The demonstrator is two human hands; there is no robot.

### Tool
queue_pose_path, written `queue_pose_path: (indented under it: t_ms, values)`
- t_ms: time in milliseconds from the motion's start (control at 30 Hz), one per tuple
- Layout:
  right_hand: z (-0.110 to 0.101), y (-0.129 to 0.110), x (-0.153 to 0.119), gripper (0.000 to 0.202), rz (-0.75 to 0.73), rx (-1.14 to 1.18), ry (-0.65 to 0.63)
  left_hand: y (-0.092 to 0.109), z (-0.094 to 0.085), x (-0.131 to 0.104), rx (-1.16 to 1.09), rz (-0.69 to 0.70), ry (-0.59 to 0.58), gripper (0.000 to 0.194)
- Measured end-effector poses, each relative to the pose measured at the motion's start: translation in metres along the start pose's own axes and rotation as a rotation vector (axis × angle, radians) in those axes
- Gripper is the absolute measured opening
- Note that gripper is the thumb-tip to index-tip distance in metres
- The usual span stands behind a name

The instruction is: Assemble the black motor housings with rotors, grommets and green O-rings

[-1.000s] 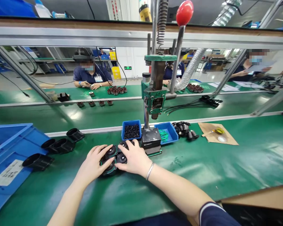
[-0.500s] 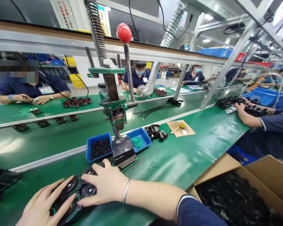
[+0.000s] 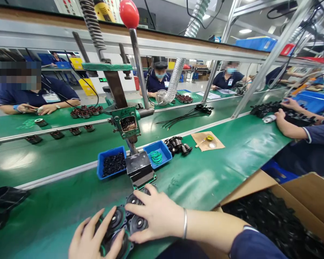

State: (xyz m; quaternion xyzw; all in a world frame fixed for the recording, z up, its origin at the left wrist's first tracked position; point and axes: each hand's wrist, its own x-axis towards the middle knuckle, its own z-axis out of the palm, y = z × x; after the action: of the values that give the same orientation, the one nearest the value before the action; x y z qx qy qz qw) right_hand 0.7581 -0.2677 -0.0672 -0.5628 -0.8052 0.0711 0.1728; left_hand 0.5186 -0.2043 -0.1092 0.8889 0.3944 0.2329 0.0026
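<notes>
Several round black parts point(image 3: 116, 218) with green rings lie grouped on the green bench at the bottom. My left hand point(image 3: 95, 233) rests over the left side of the group, its fingers spread across the parts. From the right, my right hand point(image 3: 156, 216) with a bracelet at the wrist reaches over the group, fingers spread and touching its right side. Both palms hide some of the parts. Just behind them stands a hand press point(image 3: 128, 124) with a red ball lever point(image 3: 129, 13) and a dark block base point(image 3: 140, 167).
Blue trays hold small black pieces point(image 3: 112, 163) and green rings point(image 3: 156, 157). Black parts point(image 3: 178, 145) and a brown sheet point(image 3: 207, 141) lie beyond. A cardboard box point(image 3: 307, 194) is at right, a black housing point(image 3: 5, 205) at left. Co-workers sit opposite and at right.
Both hands and the black parts between them have shifted right in the picture, along the bench relative to the press base. The camera view has also moved somewhat.
</notes>
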Motion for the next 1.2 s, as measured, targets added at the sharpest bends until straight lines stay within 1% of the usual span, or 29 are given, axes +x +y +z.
queue_pose_path:
  t_ms: [133, 233, 300, 433, 533, 600, 700, 833, 967, 1033, 1067, 1133, 1200]
  values:
    - [-0.023, 0.038, -0.031, 0.075, 0.051, -0.013, -0.030, 0.065, 0.016, 0.023, -0.020, -0.069, -0.039, 0.053]
    - [-0.042, 0.071, -0.053, 0.069, 0.118, -0.041, -0.033, 0.111, 0.030, 0.051, -0.088, -0.085, -0.098, 0.051]
    - [-0.053, 0.095, -0.067, 0.066, 0.164, -0.066, -0.023, 0.138, 0.041, 0.073, -0.141, -0.085, -0.124, 0.052]
    - [-0.072, 0.147, -0.094, 0.064, 0.230, -0.137, -0.003, 0.183, 0.066, 0.117, -0.235, -0.057, -0.168, 0.055]
    - [-0.085, 0.182, -0.110, 0.064, 0.245, -0.179, -0.013, 0.206, 0.084, 0.144, -0.291, -0.035, -0.165, 0.057]
    - [-0.092, 0.199, -0.118, 0.064, 0.244, -0.189, -0.024, 0.217, 0.092, 0.157, -0.321, -0.043, -0.161, 0.057]
    - [-0.098, 0.213, -0.125, 0.063, 0.229, -0.190, -0.038, 0.226, 0.096, 0.167, -0.339, -0.073, -0.164, 0.057]
    - [-0.097, 0.218, -0.129, 0.064, 0.200, -0.188, -0.044, 0.234, 0.093, 0.170, -0.329, -0.113, -0.169, 0.059]
    - [-0.099, 0.216, -0.130, 0.067, 0.184, -0.181, -0.073, 0.238, 0.092, 0.168, -0.372, -0.147, -0.163, 0.061]
    - [-0.107, 0.215, -0.125, 0.065, 0.204, -0.160, -0.081, 0.236, 0.092, 0.167, -0.429, -0.139, -0.177, 0.061]
    - [-0.112, 0.217, -0.121, 0.063, 0.238, -0.149, -0.059, 0.234, 0.091, 0.167, -0.456, -0.132, -0.189, 0.062]
    - [-0.121, 0.225, -0.107, 0.061, 0.335, -0.133, 0.022, 0.228, 0.087, 0.164, -0.488, -0.123, -0.205, 0.063]
    - [-0.125, 0.242, -0.089, 0.061, 0.420, -0.109, 0.090, 0.220, 0.080, 0.157, -0.490, -0.103, -0.184, 0.064]
